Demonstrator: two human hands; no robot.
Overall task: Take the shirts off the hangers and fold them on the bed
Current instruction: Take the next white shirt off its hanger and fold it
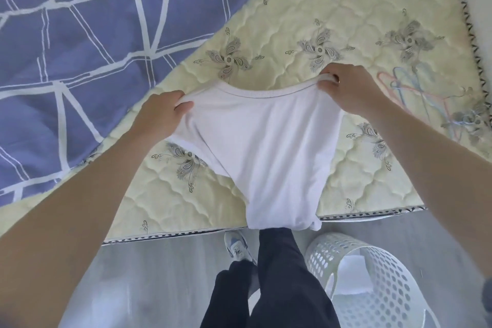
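White shirt (266, 146) held spread over the bed (346, 8), its lower part draping past the bed's near edge. The left hand (162, 112) pinches one shoulder of the shirt, with the fingers curled over the fabric. The right hand (348, 88) pinches the other shoulder, beside the neckline. Thin coloured hangers (407, 88) lie on the bed near its right edge. A blue patterned quilt (80, 34) covers the bed's far-left part. A white perforated basket (394, 301) stands on the floor just beside the bed's near edge.
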